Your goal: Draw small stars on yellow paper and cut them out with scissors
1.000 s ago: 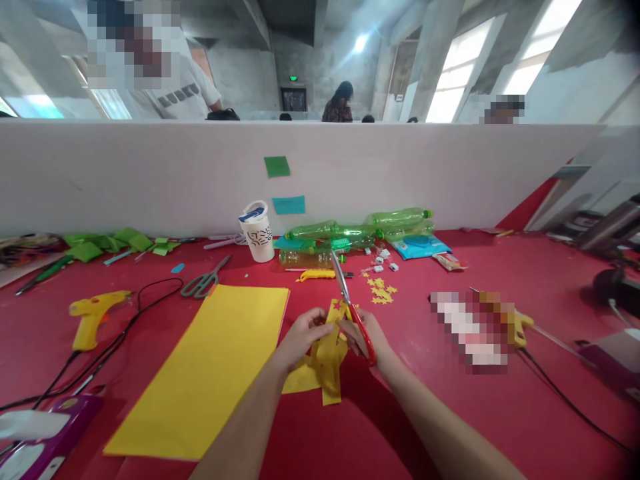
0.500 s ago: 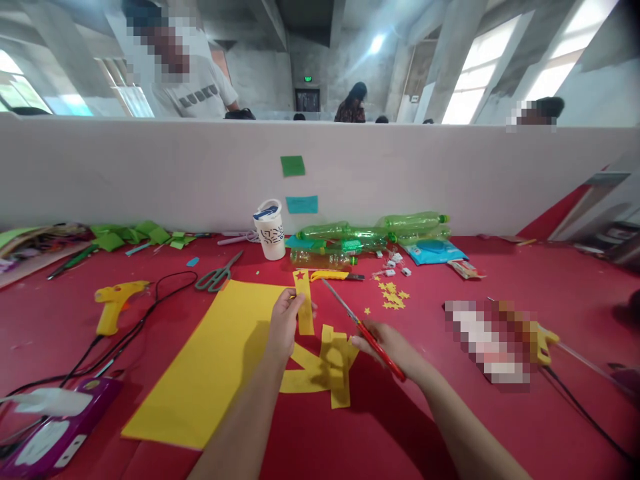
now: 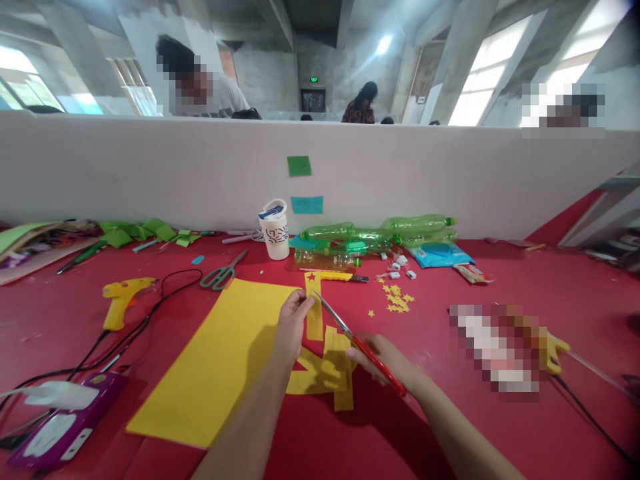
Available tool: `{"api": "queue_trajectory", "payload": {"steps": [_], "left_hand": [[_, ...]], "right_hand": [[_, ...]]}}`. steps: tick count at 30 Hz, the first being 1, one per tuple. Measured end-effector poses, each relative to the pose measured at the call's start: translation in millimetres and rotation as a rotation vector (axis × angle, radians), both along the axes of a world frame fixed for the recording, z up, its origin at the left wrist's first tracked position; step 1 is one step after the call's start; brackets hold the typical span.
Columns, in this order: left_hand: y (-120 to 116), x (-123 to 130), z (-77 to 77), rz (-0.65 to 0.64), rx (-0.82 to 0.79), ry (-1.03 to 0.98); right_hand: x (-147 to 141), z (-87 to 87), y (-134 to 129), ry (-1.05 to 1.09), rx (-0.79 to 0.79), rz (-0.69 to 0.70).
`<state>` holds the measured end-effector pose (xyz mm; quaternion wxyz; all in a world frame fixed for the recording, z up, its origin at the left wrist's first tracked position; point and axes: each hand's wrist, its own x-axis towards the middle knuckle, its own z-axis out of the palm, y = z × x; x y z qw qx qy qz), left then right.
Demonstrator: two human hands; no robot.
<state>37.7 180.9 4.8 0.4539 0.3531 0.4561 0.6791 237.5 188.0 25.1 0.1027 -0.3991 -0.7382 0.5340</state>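
Pinched in my left hand (image 3: 294,325) is a yellow strip (image 3: 315,323) with a star-shaped hole near its top. My right hand (image 3: 383,357) grips red-handled scissors (image 3: 370,353), whose blades look closed and whose tip is at the strip's right edge. Under and beside my hands lie several yellow strips (image 3: 343,390), overlapping on the red table. A large yellow sheet (image 3: 215,353) lies to the left, partly beneath my left forearm. Small yellow stars (image 3: 397,300) are scattered beyond my right hand. A yellow cutter (image 3: 337,275) lies just behind the held strip.
At the back stand a white cup (image 3: 275,233) and lying green bottles (image 3: 373,240), with a blue packet (image 3: 440,254) beside them. Grey scissors (image 3: 220,277), a yellow glue gun (image 3: 120,303) and a purple power strip (image 3: 65,427) are left; another glue gun (image 3: 554,352) is right.
The scissors' tip has come down and closer to the strip, now meeting its edge. The view has shifted slightly, and a person behind the partition has bent lower.
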Motion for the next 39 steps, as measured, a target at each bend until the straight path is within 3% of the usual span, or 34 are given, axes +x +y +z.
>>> {"api": "queue_trajectory", "payload": {"steps": [20,30,39], "left_hand": [[-1.6,-2.9,1.0,0.022,-0.003,0.103],[-2.1,-2.5,3.3,0.025,-0.002,0.079],[-3.2,-0.5,4.9,0.010,0.034,0.039]], "right_hand": [[-5.1,-13.9,-3.6,0.115,-0.216,-0.072],[-12.0,-4.7,-11.0,0.117,-0.254,-0.115],[-14.9,-14.0,-11.4,0.152,-0.243,-0.101]]}}
